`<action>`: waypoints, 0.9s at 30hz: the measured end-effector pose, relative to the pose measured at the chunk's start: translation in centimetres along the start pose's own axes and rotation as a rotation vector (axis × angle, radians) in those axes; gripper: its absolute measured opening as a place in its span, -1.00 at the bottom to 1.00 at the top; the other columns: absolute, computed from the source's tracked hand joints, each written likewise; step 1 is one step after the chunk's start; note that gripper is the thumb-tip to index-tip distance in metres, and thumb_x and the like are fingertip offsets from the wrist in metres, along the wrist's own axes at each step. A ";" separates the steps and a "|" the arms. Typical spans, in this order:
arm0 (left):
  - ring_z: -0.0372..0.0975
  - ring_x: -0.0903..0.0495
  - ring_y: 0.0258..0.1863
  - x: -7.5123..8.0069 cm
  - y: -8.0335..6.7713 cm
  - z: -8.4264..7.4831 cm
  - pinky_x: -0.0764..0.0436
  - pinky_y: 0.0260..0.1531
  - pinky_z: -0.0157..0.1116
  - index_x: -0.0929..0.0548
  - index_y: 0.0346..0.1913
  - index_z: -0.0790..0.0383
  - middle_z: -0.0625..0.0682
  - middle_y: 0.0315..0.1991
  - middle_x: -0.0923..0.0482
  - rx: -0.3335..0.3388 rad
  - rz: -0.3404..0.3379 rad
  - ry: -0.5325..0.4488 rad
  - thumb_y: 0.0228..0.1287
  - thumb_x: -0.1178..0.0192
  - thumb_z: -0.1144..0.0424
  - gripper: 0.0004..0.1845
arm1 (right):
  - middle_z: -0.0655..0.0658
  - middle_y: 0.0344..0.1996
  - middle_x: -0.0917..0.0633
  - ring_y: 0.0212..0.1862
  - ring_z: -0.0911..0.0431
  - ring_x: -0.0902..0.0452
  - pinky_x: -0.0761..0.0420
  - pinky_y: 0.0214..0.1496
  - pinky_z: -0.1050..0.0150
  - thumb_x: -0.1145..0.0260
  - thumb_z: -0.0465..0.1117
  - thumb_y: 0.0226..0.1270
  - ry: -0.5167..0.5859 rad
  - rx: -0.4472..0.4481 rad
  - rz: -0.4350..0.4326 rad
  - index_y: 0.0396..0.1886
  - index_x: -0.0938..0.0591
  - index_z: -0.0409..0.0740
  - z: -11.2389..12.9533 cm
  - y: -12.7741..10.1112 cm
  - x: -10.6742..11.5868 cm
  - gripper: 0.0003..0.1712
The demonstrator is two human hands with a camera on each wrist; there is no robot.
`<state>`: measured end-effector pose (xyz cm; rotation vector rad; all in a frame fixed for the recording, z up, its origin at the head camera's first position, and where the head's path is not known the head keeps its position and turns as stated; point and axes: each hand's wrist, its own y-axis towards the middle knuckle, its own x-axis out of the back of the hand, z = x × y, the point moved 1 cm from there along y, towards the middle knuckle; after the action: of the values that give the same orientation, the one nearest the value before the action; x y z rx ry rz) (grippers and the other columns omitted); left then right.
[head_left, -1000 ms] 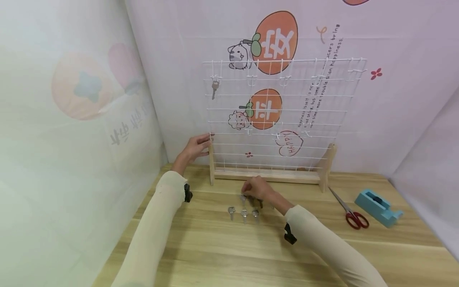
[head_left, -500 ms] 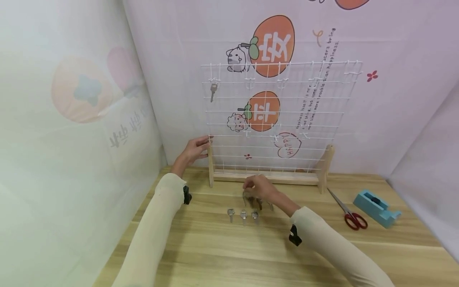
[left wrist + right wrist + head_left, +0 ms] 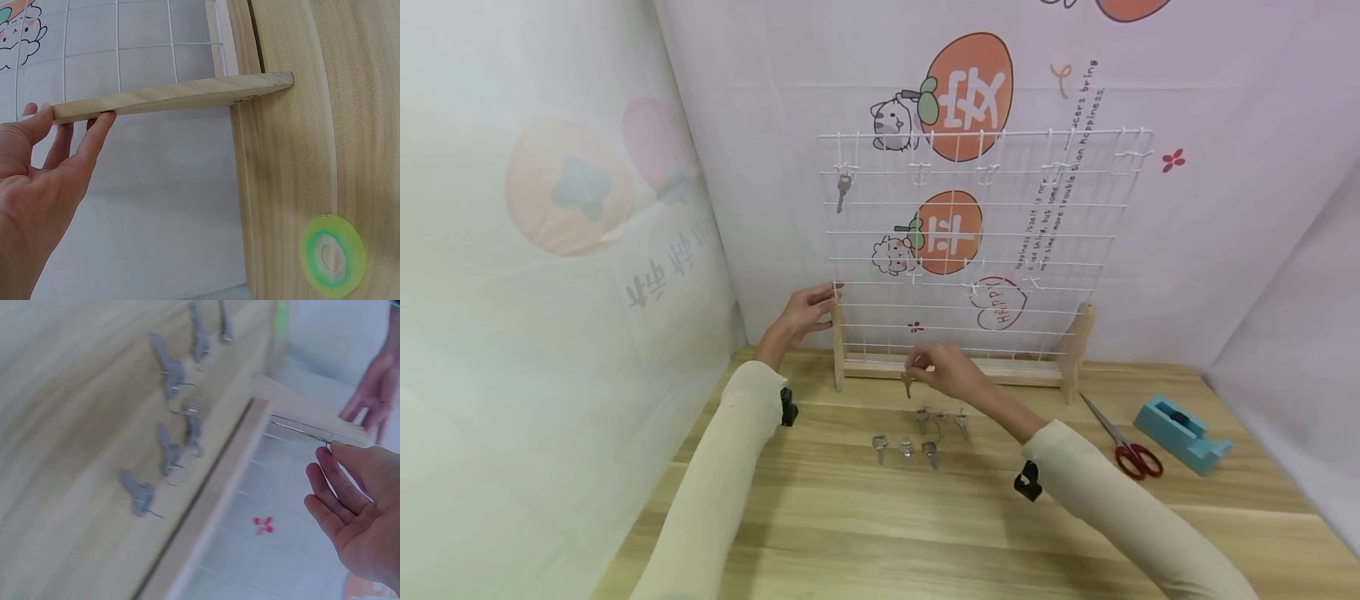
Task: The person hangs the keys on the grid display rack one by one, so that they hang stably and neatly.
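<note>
Wooden tabletop (image 3: 850, 533), pale grain, backed by a printed cloth with orange fruit cartoons. On it stands a white wire grid rack (image 3: 977, 242) in a wooden base, hooks along its upper wires; one key (image 3: 842, 190) hangs from the top-left hook.

Your left hand (image 3: 805, 312) rests against the left wooden upright (image 3: 169, 97) of the rack, fingers straight, thumb on the near face, nothing curled round it.

Your right hand (image 3: 943, 371) is raised just above the table in front of the rack's base rail, fingertips pinching a key (image 3: 907, 383) that hangs blade down. In the right wrist view this key (image 3: 306, 431) shows only as a thin blurred streak.

Six more keys (image 3: 921, 433) lie flat below that hand in two rows of three, apart from one another.

Right of the rack: red-handled scissors (image 3: 1123, 442) and, beside them, a blue tape dispenser (image 3: 1180, 433). A green tape roll (image 3: 331, 253) lies near the table's left edge.
</note>
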<state>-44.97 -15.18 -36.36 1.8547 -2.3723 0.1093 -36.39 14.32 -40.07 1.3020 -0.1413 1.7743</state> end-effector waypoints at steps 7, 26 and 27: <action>0.05 -0.28 0.53 0.0 0.0 -0.1 -0.46 0.40 0.12 -0.42 0.54 0.09 0.17 0.57 -0.26 0.019 -0.006 0.007 0.65 -0.03 0.33 -0.51 | -0.11 -0.30 -0.81 -0.23 0.07 -0.78 -0.75 -0.26 0.25 -0.42 -0.33 0.42 0.032 -0.020 -0.029 -0.21 -0.71 -0.24 1.9 1.4 3.6 -0.95; 0.06 -0.28 0.53 0.1 0.0 0.1 -0.46 0.39 0.14 -0.41 0.54 0.14 0.22 0.55 -0.28 -0.004 0.002 -0.009 0.65 0.00 0.38 -0.51 | -0.21 -0.27 -0.82 -0.23 -0.01 -0.79 -0.77 -0.23 0.21 -0.42 -0.35 0.42 -0.001 0.037 -0.283 -0.15 -0.74 -0.27 6.3 6.2 13.5 -0.92; 0.06 -0.29 0.53 0.1 0.0 0.1 -0.46 0.39 0.14 -0.42 0.54 0.15 0.22 0.55 -0.28 -0.004 0.002 -0.008 0.65 0.00 0.38 -0.51 | -0.21 -0.28 -0.82 -0.25 -0.01 -0.80 -0.75 -0.27 0.23 -0.43 -0.35 0.41 -0.005 0.039 -0.296 -0.16 -0.74 -0.27 6.6 6.4 13.8 -0.92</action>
<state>-45.02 -15.26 -36.48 1.8543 -2.3777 0.0977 -36.82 15.00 -23.53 1.2827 0.0803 1.5273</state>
